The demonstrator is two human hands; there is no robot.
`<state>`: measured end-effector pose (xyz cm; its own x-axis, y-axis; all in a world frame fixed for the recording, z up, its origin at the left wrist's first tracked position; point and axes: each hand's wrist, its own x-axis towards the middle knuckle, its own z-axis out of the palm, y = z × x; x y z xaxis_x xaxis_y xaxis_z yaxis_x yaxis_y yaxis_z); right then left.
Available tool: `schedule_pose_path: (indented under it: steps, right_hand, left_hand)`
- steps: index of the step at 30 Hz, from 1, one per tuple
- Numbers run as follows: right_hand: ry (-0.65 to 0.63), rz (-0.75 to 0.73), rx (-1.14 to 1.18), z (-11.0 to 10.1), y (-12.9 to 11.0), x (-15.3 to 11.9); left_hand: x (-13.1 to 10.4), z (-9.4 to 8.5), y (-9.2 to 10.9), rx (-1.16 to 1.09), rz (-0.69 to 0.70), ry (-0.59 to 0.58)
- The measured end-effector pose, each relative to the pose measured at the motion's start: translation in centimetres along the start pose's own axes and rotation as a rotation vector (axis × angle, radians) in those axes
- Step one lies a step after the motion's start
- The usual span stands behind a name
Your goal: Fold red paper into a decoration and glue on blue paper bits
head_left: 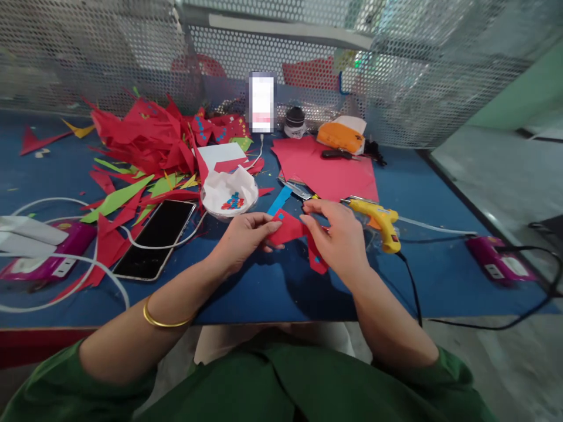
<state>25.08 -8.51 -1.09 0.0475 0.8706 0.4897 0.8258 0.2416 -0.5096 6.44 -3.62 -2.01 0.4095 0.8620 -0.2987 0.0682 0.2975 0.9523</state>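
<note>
A red paper piece (288, 228) with small blue squares on it is held above the blue table, near its front edge. My left hand (248, 237) pinches its left side between thumb and fingers. At its right side my right hand (336, 237) has its thumb and forefinger close together; whatever lies between them is too small to make out. Below the right hand hangs a red strip (316, 258) with a blue square. A blue strip (280, 201) lies just behind the paper, beside the scissors (297, 189). To the left stands a bowl (213, 205) with red and blue bits.
Right of my hands lies a yellow glue gun (382, 223) with its cable. Red sheets (334, 176) lie behind. At left are a phone (156, 240), white cables, a purple power strip (74, 246) and heaped red scraps (141, 132). Another purple strip (501, 258) sits at right.
</note>
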Motion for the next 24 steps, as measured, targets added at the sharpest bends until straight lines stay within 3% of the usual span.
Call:
schedule_pose_path:
  steps: [3, 6, 8, 10, 15, 20, 24]
  right_hand:
    - [0.120, 0.062, -0.180, -2.9, 0.7, -0.9]
    - [0.187, 0.298, -0.432, -6.3, 2.6, -2.5]
    - [0.100, 0.460, -0.557, -7.7, 4.3, -3.4]
    - [-0.068, 0.588, -0.580, -8.4, 5.9, -3.7]
    - [-0.207, 0.690, -0.498, -8.3, 8.3, -2.8]
    - [-0.157, 0.754, -0.063, -8.5, 9.7, -2.1]
    - [-0.126, 0.779, 0.124, -8.7, 9.9, -2.3]
  left_hand:
    - [0.2, -0.2, 0.0, -0.038, -0.027, 0.019]
    - [0.4, -0.3, 0.0, -0.068, -0.037, 0.022]
    - [0.4, -0.3, 0.0, -0.071, -0.047, 0.019]
    - [0.4, -0.3, 0.0, -0.070, -0.058, 0.018]
    - [0.5, -0.4, -0.1, -0.075, -0.059, 0.023]
    - [0.5, -0.3, 0.1, -0.061, -0.073, 0.042]
    - [0.3, -0.2, 0.2, -0.065, -0.077, 0.036]
